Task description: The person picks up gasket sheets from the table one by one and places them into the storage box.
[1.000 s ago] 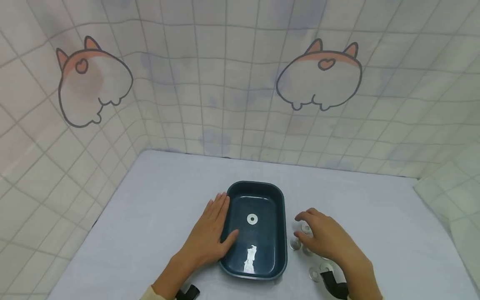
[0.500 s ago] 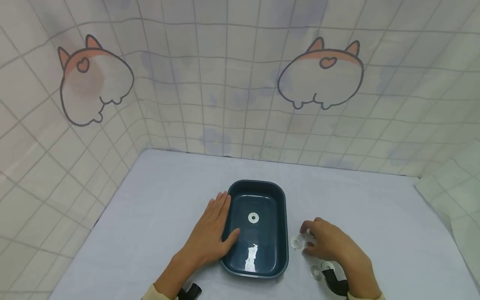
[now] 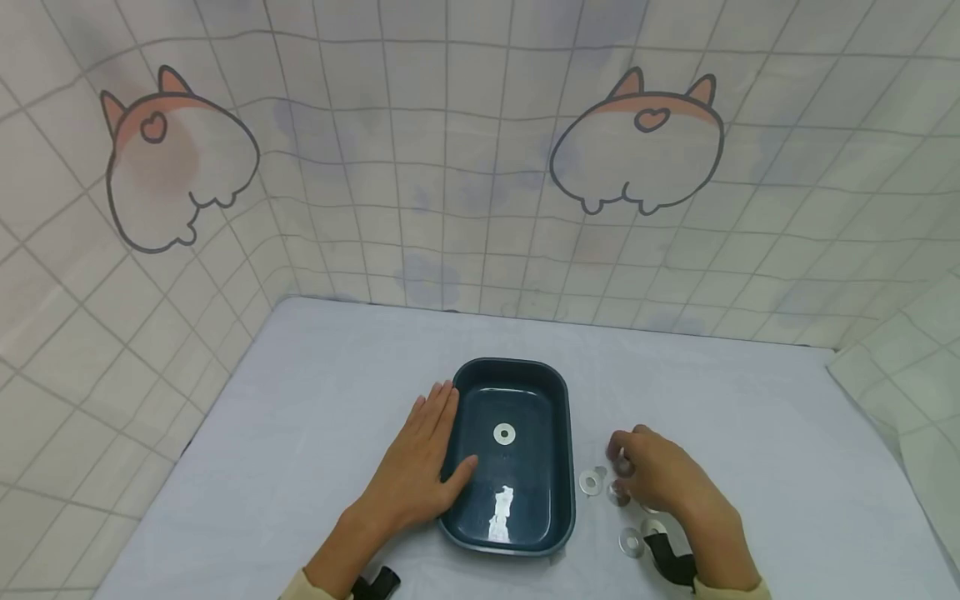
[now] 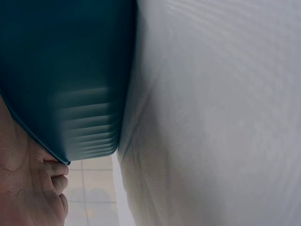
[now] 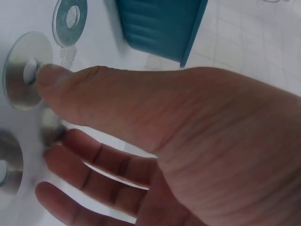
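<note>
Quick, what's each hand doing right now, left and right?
Left hand: open, resting flat against the blue tray, thumb over its rim.
Right hand: fingers curled, pinching a washer off the table.

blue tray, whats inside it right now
One metal washer lies flat on the blue tray's floor, beside a white glare. The left hand's thumb covers a bit of the near-left inside.

Two bare hands, the left hand (image 3: 416,471) and the right hand (image 3: 660,483), reach in from the lower edge of the head view. Pale cream sleeve cuffs (image 3: 303,586) show at both forearms. A black strap (image 3: 375,585) sits at the left wrist, and a wider black strap (image 3: 670,562) wraps the right wrist. No rings or gloves are worn. Short, unpainted nails (image 5: 44,74) show on the right thumb.
</note>
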The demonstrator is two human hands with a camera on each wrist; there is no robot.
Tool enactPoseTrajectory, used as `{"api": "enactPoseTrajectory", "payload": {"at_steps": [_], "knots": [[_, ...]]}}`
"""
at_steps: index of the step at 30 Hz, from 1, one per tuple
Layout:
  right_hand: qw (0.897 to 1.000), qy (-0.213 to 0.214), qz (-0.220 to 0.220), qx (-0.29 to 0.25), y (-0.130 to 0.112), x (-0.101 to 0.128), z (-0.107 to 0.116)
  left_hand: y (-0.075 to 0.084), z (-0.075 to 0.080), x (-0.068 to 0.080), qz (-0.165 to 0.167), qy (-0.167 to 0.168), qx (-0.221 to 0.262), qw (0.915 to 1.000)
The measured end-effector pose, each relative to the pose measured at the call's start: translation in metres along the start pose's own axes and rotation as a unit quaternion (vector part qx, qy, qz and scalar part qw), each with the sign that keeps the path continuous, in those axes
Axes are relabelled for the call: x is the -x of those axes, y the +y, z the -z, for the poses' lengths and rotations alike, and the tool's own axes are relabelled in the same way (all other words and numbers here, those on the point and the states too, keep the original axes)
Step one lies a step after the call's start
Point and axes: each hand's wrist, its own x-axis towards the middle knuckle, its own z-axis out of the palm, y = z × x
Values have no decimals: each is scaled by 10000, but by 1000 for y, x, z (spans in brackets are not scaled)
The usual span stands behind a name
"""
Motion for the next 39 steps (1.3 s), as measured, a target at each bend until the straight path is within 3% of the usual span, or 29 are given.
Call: {"api": "enactPoseTrajectory", "payload": {"at_steps": [21,29,39], "knots": [[9990,-327,-139,-288,10,-3,-3,2,0,-2,-63,-57,-56,9999],[9985,-256,-33,-480,17,1,-3,2,-2,-1,-66,-125,0,9999],[9998,-32,-170,82,12,-2,-2,0,1,-1,20,-129,22,9999]]}}
